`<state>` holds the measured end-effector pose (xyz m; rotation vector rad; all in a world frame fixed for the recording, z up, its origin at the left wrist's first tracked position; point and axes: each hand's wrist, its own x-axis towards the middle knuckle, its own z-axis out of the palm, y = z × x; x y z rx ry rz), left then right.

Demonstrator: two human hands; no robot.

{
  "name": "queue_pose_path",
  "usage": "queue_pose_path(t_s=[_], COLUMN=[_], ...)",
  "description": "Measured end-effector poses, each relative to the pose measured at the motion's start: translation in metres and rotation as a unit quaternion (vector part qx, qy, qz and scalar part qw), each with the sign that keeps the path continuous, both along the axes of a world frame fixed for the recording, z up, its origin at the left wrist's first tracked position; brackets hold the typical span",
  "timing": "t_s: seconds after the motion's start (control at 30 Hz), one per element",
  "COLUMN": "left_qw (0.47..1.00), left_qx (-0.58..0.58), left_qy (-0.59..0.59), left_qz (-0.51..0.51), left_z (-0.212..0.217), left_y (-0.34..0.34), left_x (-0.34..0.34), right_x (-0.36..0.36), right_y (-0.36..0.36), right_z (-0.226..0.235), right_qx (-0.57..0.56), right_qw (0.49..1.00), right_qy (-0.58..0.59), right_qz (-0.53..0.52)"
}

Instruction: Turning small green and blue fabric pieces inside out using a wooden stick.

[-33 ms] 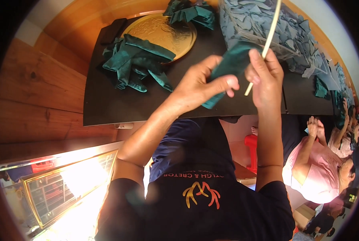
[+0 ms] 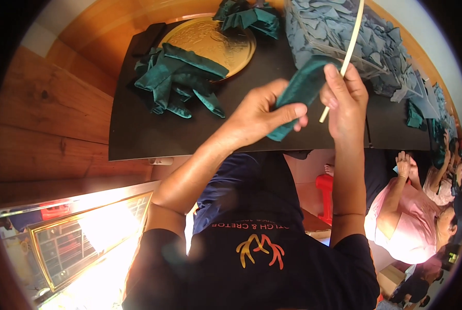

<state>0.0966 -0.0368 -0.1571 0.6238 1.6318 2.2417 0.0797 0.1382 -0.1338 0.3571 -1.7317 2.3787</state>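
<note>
A flat, narrow piece of dark green velvety cloth [image 2: 307, 85], sewn like a small pouch or sleeve, is held slantwise over the black table. My left hand [image 2: 264, 111] grips its lower part, thumb on top and fingers behind. At its upper right end, my right hand [image 2: 347, 101] pinches the cloth between thumb and fingers. A thin pale stick [image 2: 351, 44] also passes through the right hand, pointing up and away, its lower tip sticking out below the fingers. Whatever lies behind the fingers is hidden.
Similar green cloth pieces [image 2: 174, 77] lie heaped beside a round gold tray [image 2: 205, 39] at the left. Another green bundle [image 2: 249, 18] sits at the tray's far edge. A clear bin of grey-green pieces [image 2: 339, 36] stands far right. Co-workers sit right, one in a pink top [image 2: 406, 225].
</note>
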Motion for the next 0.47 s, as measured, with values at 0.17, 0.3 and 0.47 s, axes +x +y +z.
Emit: queue_pose_path(t_s=[0.17,0.3,0.47], left_qw=[0.995,0.986,0.926], left_qx=[-0.060,-0.113,-0.210], left_qy=[-0.075,-0.034,0.065], left_qz=[-0.003,0.119,0.308], left_z=[-0.014,0.003,0.036], left_y=[-0.020,-0.046,-0.081], left_x=[0.001,-0.012,-0.049], right_x=[-0.016,-0.029,-0.049], right_y=[0.020,0.015,-0.003], right_z=[-0.004,-0.004,-0.024], right_qx=[0.030,0.022,0.222], right_qw=[0.998,0.998,0.971], right_qy=[0.024,-0.013,0.056], right_qz=[-0.055,-0.051,-0.072])
